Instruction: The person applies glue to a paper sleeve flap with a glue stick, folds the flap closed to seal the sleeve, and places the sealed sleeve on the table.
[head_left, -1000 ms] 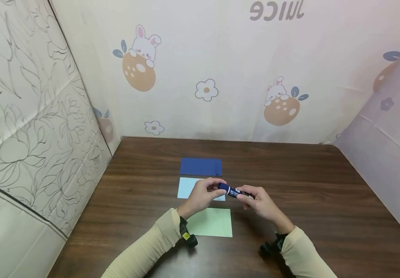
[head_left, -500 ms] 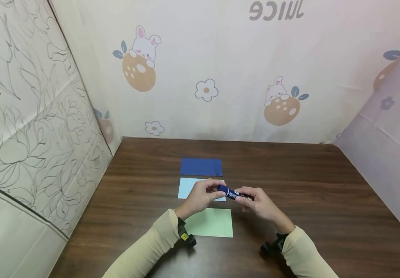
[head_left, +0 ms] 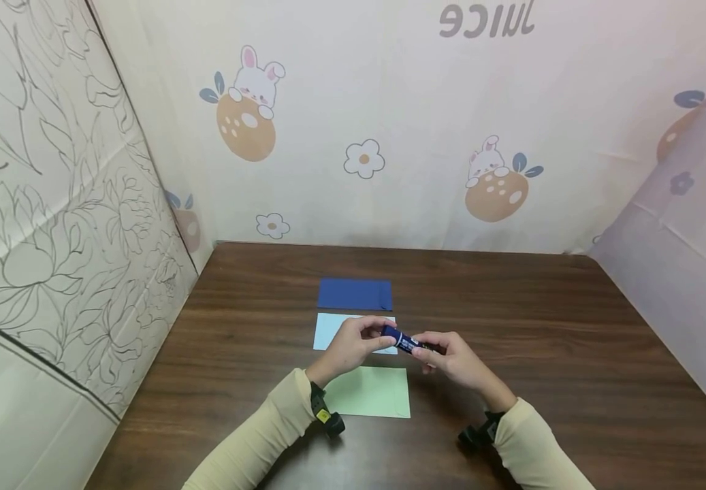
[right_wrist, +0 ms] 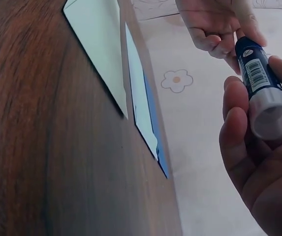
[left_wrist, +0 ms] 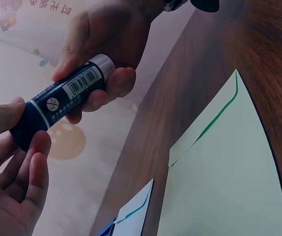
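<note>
A dark blue glue stick (head_left: 404, 341) is held in the air above the envelopes, tilted, between both hands. My left hand (head_left: 350, 346) pinches its dark cap end (left_wrist: 28, 127) between thumb and fingers. The body near the pale base (right_wrist: 271, 115) is gripped by my right hand (head_left: 458, 361). In the left wrist view a barcode label (left_wrist: 84, 82) shows on the barrel. The cap appears to be on the barrel. Below the hands lie a light blue envelope (head_left: 329, 329), partly covered by my left hand, and a light green envelope (head_left: 372, 393) nearer to me.
A dark blue envelope (head_left: 354, 294) lies farthest back in the row. All rest on a brown wood-grain table (head_left: 512, 306). A printed cloth (head_left: 414, 102) stands behind the table, with further hangings at the left (head_left: 52, 204) and right (head_left: 690, 224).
Both hands shift slightly to the left with the glue stick, the right hand a little more. Their hold on it stays the same, and the envelopes have not moved.
</note>
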A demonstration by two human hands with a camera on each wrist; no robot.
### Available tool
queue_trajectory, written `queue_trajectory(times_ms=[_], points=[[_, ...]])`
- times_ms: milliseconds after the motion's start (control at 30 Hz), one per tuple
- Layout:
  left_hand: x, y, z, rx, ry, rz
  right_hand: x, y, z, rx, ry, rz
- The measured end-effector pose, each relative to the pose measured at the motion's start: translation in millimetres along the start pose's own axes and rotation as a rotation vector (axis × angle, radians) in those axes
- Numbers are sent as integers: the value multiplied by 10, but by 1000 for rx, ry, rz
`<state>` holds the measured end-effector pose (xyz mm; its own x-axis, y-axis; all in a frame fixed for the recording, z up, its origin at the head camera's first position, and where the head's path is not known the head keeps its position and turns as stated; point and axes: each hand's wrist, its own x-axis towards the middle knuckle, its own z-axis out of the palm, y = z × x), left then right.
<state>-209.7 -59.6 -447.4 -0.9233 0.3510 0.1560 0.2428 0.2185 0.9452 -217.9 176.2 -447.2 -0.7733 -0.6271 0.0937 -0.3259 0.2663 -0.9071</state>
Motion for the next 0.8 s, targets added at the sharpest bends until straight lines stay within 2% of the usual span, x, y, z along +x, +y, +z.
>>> queue_trajectory(times_ms=[433, 800], points=[[-11, 33, 7, -11, 3, -9, 22, -7, 25, -33, 20, 80], [9, -15, 35, -29, 1, -26, 55, -3, 26, -181, 112, 31]])
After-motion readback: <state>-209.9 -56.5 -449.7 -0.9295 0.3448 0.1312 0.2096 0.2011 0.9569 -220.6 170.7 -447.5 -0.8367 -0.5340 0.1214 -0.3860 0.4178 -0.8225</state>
